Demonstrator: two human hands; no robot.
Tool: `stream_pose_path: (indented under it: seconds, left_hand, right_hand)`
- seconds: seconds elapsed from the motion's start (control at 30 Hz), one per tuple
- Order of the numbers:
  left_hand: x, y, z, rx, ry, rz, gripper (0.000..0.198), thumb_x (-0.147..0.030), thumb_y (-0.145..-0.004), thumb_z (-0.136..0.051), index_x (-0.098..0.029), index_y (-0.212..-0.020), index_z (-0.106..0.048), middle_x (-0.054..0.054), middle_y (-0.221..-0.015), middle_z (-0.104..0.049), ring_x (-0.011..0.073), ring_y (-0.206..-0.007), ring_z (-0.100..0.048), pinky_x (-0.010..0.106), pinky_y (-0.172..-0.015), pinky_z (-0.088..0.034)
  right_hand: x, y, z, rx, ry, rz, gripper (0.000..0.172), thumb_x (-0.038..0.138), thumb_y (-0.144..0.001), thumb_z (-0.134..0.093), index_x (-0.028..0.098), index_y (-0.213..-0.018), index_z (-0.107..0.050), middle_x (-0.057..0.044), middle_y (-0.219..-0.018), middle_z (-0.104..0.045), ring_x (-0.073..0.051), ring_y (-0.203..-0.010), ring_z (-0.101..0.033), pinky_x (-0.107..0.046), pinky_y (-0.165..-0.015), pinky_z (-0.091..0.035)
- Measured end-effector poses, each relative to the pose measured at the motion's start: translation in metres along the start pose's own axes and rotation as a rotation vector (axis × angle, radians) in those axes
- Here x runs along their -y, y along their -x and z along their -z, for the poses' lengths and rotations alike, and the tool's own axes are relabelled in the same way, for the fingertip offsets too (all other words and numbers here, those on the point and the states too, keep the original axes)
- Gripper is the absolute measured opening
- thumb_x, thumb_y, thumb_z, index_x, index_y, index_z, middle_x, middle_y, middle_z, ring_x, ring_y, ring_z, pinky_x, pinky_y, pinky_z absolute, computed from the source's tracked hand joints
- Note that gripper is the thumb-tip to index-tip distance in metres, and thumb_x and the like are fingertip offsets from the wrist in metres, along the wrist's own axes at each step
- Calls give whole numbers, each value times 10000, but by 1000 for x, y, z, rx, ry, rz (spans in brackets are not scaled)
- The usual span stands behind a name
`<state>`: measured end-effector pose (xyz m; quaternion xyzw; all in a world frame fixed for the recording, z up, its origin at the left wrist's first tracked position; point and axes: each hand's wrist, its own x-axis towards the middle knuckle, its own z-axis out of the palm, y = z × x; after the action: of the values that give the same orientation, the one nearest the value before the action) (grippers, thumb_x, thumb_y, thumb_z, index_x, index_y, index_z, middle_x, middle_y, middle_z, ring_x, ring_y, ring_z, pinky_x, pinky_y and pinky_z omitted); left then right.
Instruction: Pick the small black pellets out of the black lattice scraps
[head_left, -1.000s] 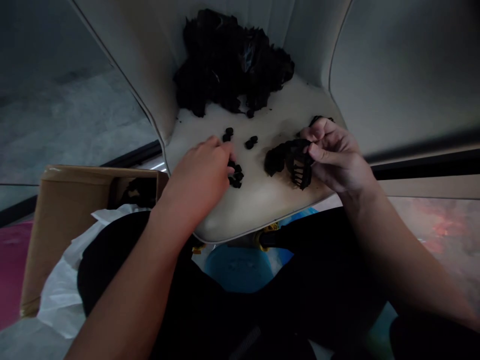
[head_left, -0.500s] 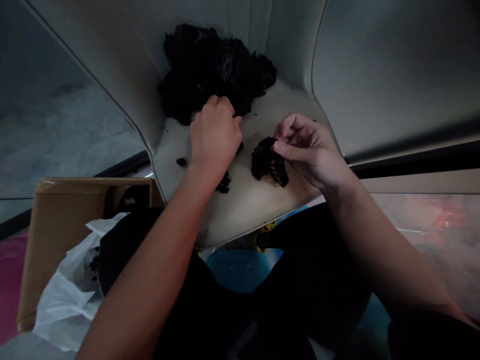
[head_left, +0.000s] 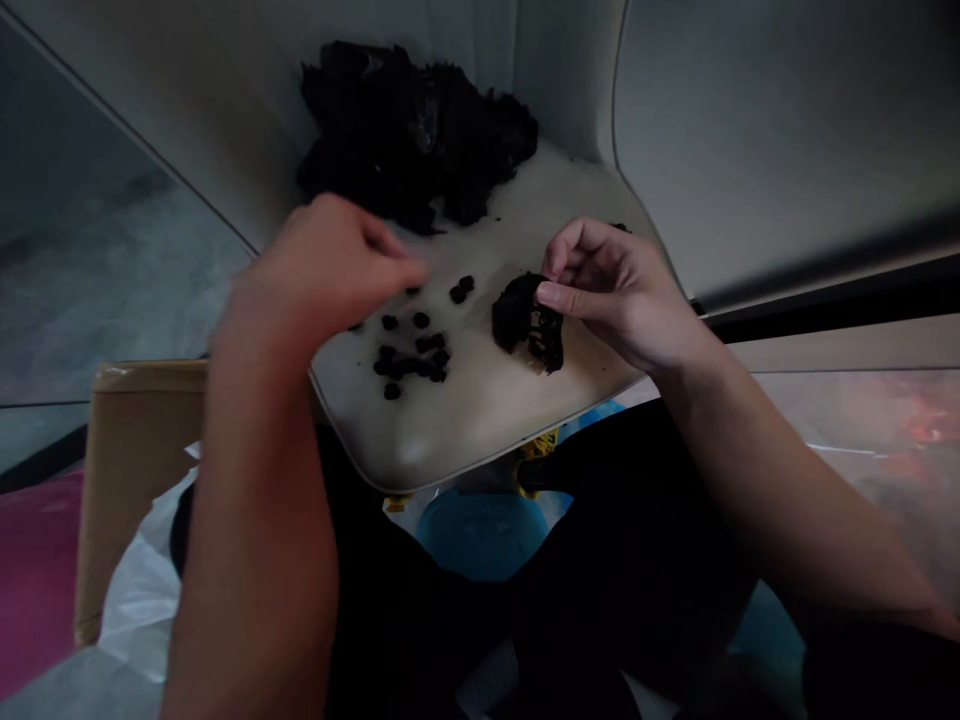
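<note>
1. The black ragged clump was dull and lumpy, with a ridged, comb-like section at its lower right. Its exact material was too dark to tell.
2. It was at the right of a cream padded chair seat, pinched by the right hand. The thumb and fingers were drawn narrowly together on its upper right side. I could not tell whether its underside touched the seat.
3. The left hand was blurred and hovered over the seat's left side. Its fingers were loosely parted and showed nothing held, just beside a scatter of small black pieces.
4. A heap of crumpled black material lay at the back of the seat against the pale backrest. The small pieces lay between that heap and the seat's front edge.
5. The left forearm crossed in front of a cardboard box and a white plastic bag. Below the seat were a round blue object and the person's black-clad legs.
6. The clump's long axis ran from upper left to lower right, with the ridged section pointing toward the seat's front edge.
</note>
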<state>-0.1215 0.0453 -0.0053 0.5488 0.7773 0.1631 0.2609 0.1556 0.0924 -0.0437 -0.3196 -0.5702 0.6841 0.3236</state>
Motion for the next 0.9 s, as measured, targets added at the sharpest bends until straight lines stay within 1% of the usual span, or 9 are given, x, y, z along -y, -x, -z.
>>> stream_pose_path:
  seconds: [0.1, 0.27, 0.33, 0.43, 0.5, 0.57, 0.73, 0.83, 0.9]
  left_hand:
    - [34, 9, 12, 240, -21, 10, 197, -334, -816, -1038, -211, -820, -884, 6, -682, -753, 243, -803, -694, 544, -1187, -544]
    - [56, 10, 0, 346, -23, 38, 256, -228, -703, -1097, -212, -867, -900, -22, -663, -775, 211, -692, -649, 392, -1001, -595]
    - [52, 9, -1, 327, 27, 18, 259, -281, -715, -1111, -220, -847, -896, -18, -656, -763, 203, -675, -622, 405, -984, -596]
    - [46, 5, -1, 117, 211, -89, 227, -238, -771, -1080, -228, -860, -872, -26, -663, -691, 182, -727, -551, 453, -1100, -565]
    - [43, 2, -3, -42, 255, -121, 255, -112, -761, -1038, -235, -898, -861, -11, -795, -692, 183, -785, -549, 473, -1141, -548]
    - [38, 1, -5, -89, 208, -97, 306, -42, -745, -1002, -231, -936, -855, 17, -958, -706, 194, -830, -587, 482, -1118, -555]
    - [6, 20, -7, -40, 274, -167, 84, -158, -970, -858, -226, -922, -841, 34, -874, -779, 217, -825, -670, 389, -877, -546]
    - [-22, 36, -21, 181, 536, -190, 235, -301, -1087, -785, -214, -874, -832, 42, -806, -804, 204, -788, -718, 339, -765, -547]
    - [-35, 41, -38, 205, 799, -176, 261, -336, -1094, -793, -206, -871, -831, 34, -839, -805, 177, -803, -720, 305, -774, -564]
  right_hand:
    - [1, 1, 2, -14, 30, 7, 412, 303, -765, -1092, 246, -888, -703, 23, -885, -613, -131, -774, -567, -297, -729, -563]
    - [0, -1, 1, -10, 52, 11, 447, 329, -725, -1117, 252, -898, -712, 35, -867, -618, -135, -764, -589, -315, -749, -600]
    - [-2, -2, 1, -3, 63, 12, 451, 349, -725, -1120, 261, -922, -724, 33, -875, -631, -150, -778, -614, -333, -771, -615]
    - [-5, -3, 1, 5, 71, 14, 424, 363, -752, -1110, 271, -943, -742, 24, -896, -652, -165, -802, -634, -345, -788, -621]
    - [-6, -3, 1, 15, 64, 16, 416, 366, -752, -1110, 272, -931, -747, 25, -892, -650, -160, -793, -619, -335, -772, -614]
    - [-5, -3, 2, 19, 66, 18, 417, 387, -749, -1111, 274, -916, -746, 27, -884, -646, -154, -783, -605, -324, -755, -611]
    - [-4, -2, 1, -28, 94, 75, 479, 485, -741, -1108, 285, -933, -719, 25, -898, -652, -164, -804, -626, -344, -791, -654]
    - [-4, -3, 0, -89, 107, 146, 562, 559, -724, -1103, 298, -956, -662, 15, -935, -668, -196, -874, -670, -392, -855, -680]
    - [-4, -3, 0, -129, 129, 206, 587, 603, -744, -1079, 305, -965, -625, 5, -957, -672, -221, -952, -697, -418, -907, -682]
